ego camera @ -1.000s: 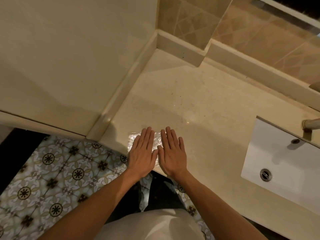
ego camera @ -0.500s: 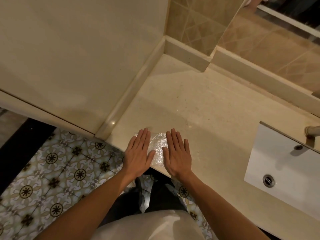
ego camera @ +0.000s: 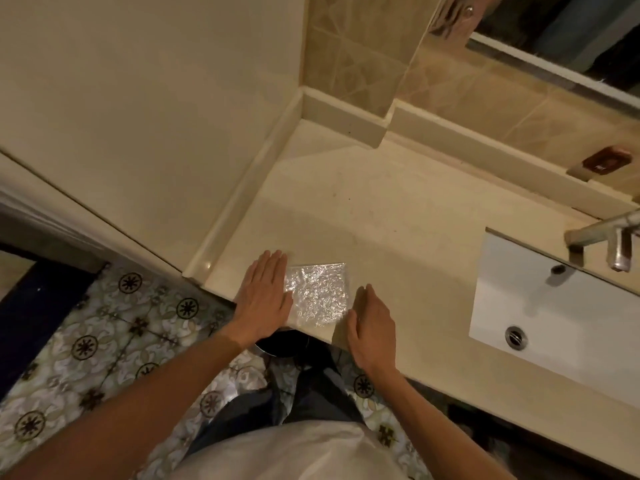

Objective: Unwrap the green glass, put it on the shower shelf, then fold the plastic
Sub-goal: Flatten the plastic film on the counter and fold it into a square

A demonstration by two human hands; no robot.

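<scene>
The crinkled clear plastic (ego camera: pixel 317 294) lies flat as a folded square on the beige counter (ego camera: pixel 398 216), near its front edge. My left hand (ego camera: pixel 265 296) rests flat, fingers extended, on the plastic's left edge. My right hand (ego camera: pixel 372 323) is flat on the counter just right of the plastic, at its right edge. Neither hand grips anything. The green glass is not in view.
A white sink basin (ego camera: pixel 554 306) with a drain (ego camera: pixel 516 336) sits at the right, under a metal tap (ego camera: pixel 602 240). A raised backsplash ledge (ego camera: pixel 467 140) runs along the back wall. Patterned floor tiles (ego camera: pixel 104 334) lie below the counter edge.
My hands have slid apart across the plastic, left hand leftward and right hand rightward, uncovering the flattened sheet between them.
</scene>
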